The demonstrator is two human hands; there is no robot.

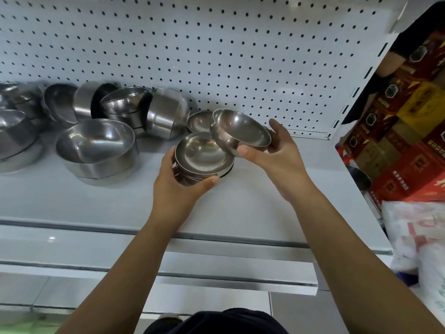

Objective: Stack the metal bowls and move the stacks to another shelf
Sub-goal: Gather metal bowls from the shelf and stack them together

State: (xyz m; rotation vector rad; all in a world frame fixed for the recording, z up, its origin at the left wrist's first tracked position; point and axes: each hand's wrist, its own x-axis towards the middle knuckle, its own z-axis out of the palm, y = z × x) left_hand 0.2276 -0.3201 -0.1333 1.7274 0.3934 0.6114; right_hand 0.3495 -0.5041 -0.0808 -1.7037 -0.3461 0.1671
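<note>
My left hand (179,186) grips a short stack of small metal bowls (203,156) resting on the white shelf (72,201). Just to the right and slightly above it, my right hand (277,153) holds a single small metal bowl (240,131), tilted with its lower rim over the stack's right edge. Another small bowl (198,120) lies behind them against the pegboard. A larger stack of bowls (96,148) stands to the left, and several more bowls (134,107), some on their sides, crowd the back left.
A white pegboard wall (216,56) backs the shelf. A lower shelf edge (216,273) runs in front. Red and yellow boxes (409,128) and a white plastic bag (421,242) sit to the right, past the shelf's upright.
</note>
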